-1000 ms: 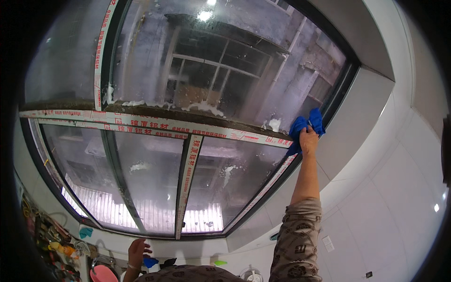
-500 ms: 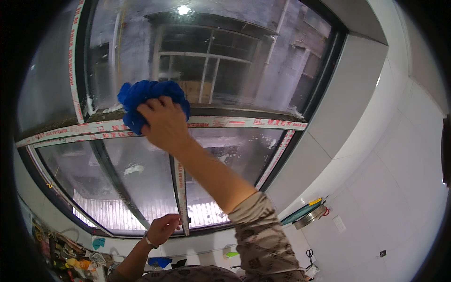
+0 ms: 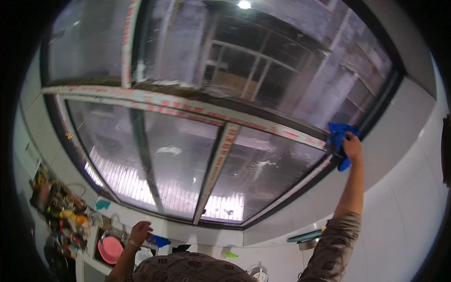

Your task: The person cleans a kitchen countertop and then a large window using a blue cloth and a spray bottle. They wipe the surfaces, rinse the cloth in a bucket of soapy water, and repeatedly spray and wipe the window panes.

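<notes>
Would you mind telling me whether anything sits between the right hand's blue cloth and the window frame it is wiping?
Nothing visible does. The right hand presses the blue cloth straight against the right end of the taped window frame, at the corner by the white wall. The left hand is far below, near the counter.

We see a dim scene, darkest at the round black fisheye rim. A ceiling lamp reflection (image 3: pixel 244 4) glares at the top of the window glass (image 3: pixel 263 70), and pale light glows through the lower panes. The window frame (image 3: pixel 221 155) bends strongly toward the edges; the glass looks smeared and soft, and distant clutter is blurred
</notes>
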`<action>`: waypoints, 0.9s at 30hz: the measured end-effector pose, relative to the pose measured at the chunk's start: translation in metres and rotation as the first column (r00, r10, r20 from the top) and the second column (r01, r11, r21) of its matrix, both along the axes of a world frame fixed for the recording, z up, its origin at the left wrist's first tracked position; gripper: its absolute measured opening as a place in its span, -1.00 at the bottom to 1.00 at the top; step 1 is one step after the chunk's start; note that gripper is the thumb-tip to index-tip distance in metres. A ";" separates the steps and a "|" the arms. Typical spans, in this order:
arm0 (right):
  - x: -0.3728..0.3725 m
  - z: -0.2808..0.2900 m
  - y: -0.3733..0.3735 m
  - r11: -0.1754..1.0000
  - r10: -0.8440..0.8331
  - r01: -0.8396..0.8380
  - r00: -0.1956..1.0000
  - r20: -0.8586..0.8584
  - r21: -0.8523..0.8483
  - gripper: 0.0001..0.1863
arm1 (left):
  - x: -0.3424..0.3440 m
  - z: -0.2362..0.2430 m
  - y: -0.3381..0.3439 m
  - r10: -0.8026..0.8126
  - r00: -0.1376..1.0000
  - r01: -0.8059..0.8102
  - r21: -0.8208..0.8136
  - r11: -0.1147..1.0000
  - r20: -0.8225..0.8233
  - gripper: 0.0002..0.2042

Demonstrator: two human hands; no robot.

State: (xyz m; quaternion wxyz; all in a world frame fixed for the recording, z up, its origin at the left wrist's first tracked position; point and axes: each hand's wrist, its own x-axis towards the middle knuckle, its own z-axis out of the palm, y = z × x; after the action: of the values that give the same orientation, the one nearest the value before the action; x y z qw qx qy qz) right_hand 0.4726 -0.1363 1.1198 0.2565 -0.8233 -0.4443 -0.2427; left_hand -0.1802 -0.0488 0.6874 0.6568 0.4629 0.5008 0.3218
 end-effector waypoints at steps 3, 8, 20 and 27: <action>-0.043 -0.023 0.035 0.995 0.053 -0.062 0.994 0.100 0.081 -0.70 | 0.003 0.012 0.000 -0.022 1.000 0.021 0.036 0.999 0.022 -0.77; -0.231 -0.025 0.115 0.882 0.417 -0.462 0.857 0.302 0.094 -0.67 | -0.007 0.030 0.003 0.008 1.000 -0.009 0.093 0.996 0.016 -0.78; -0.459 -0.021 0.242 0.639 0.714 -0.742 0.475 0.514 -0.202 -0.69 | -0.026 0.019 0.004 0.031 0.999 -0.032 0.105 0.994 0.009 -0.76; -0.367 -0.014 0.187 0.779 0.600 -0.594 0.612 0.516 -0.201 -0.81 | -0.067 -0.010 -0.010 0.188 0.982 -0.188 0.013 0.982 -0.029 -0.76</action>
State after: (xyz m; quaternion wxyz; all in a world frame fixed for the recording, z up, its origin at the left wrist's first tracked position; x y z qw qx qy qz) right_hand 0.1052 0.0503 1.1053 0.1785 -0.5225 -0.7480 -0.3683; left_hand -0.2476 -0.0586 0.6773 0.6134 0.4217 0.5504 0.3780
